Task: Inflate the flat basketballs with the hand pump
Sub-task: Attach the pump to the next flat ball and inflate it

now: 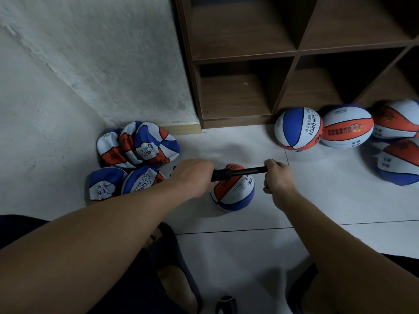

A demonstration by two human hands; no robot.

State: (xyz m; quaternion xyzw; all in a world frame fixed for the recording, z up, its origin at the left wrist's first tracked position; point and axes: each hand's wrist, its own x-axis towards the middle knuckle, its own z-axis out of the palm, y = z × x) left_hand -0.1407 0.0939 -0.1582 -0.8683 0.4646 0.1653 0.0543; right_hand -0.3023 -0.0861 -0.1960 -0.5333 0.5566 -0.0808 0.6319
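Fingers of the left hand [196, 175] are curled round the black pump [238, 173] barrel; its handle is gripped by the right hand [277, 177] — the basketball [233, 193] lies just below, between both.

Four flat basketballs [136, 152], five round basketballs [298, 129], one hand pump [240, 172], two hands [195, 175].

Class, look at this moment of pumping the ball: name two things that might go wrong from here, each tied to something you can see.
1. The ball lies loose on the smooth tiled floor; neither hand steadies it, so it may roll.
2. The left hand and right hand hold the pump sideways above the ball; where it joins the ball is hidden, and a hard stroke might bend or pull that connection.
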